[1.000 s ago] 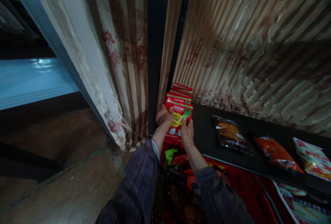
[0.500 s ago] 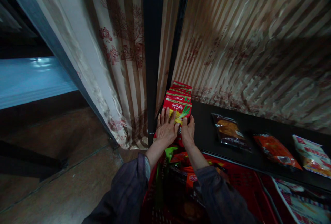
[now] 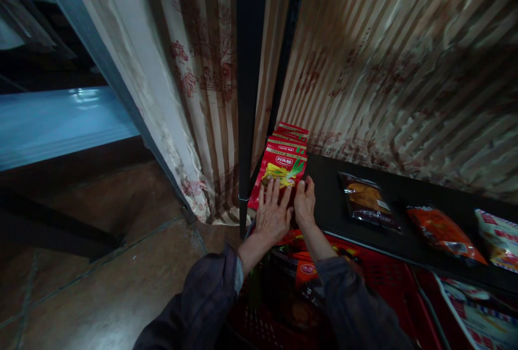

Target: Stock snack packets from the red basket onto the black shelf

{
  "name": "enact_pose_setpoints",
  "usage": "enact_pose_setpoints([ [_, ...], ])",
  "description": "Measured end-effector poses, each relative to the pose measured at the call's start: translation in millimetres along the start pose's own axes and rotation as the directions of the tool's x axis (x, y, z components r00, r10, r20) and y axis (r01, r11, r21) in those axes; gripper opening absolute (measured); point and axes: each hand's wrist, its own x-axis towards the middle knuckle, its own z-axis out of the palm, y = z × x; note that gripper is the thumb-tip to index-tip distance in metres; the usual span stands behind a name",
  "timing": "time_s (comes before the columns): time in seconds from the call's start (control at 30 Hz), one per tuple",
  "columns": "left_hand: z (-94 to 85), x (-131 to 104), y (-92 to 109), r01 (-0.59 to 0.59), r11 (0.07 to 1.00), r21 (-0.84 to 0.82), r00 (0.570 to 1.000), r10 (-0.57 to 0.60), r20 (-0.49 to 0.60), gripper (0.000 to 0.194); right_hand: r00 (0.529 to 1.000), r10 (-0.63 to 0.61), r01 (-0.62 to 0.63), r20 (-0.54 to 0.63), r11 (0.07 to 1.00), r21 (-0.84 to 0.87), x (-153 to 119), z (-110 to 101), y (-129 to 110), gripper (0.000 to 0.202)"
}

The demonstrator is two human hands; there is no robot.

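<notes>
Several red packets (image 3: 284, 165) with a yellow and green picture lie overlapping in a row at the left end of a black shelf (image 3: 326, 204). My left hand (image 3: 274, 213) rests palm down on the lower part of the front packet, its fingers spread. At the packet's lower right edge is my right hand (image 3: 305, 204), upright on its side, with the fingers slightly apart and nothing held in them. Under my forearms stands a red basket (image 3: 380, 280) holding dark and orange packets (image 3: 306, 270).
Farther right on the shelf lie a brown packet (image 3: 369, 201), an orange packet (image 3: 443, 231) and a white packet (image 3: 499, 239). A black post (image 3: 251, 86) rises left of the red packets. Patterned curtains (image 3: 364, 69) hang behind. A second container with packets (image 3: 477, 307) is at the lower right.
My left hand has slid down the front packet toward me, uncovering more of its picture. My right hand has shifted slightly beside it. The whole view has moved a little.
</notes>
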Motion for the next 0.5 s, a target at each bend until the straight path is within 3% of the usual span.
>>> enact_pose_setpoints([
  [0.17,6.6,-12.1,5.9,0.048,0.999,0.008,0.999,-0.048,0.012,0.064,1.000,-0.015,0.014,0.005,0.998,0.057,-0.3,-4.2,6.1,0.064],
  [0.5,10.4,0.0,-2.9,0.053,0.999,0.004,0.998,-0.053,0.036,0.059,0.996,-0.057,0.046,0.075,0.988,0.151,-2.1,6.0,10.8,0.061],
])
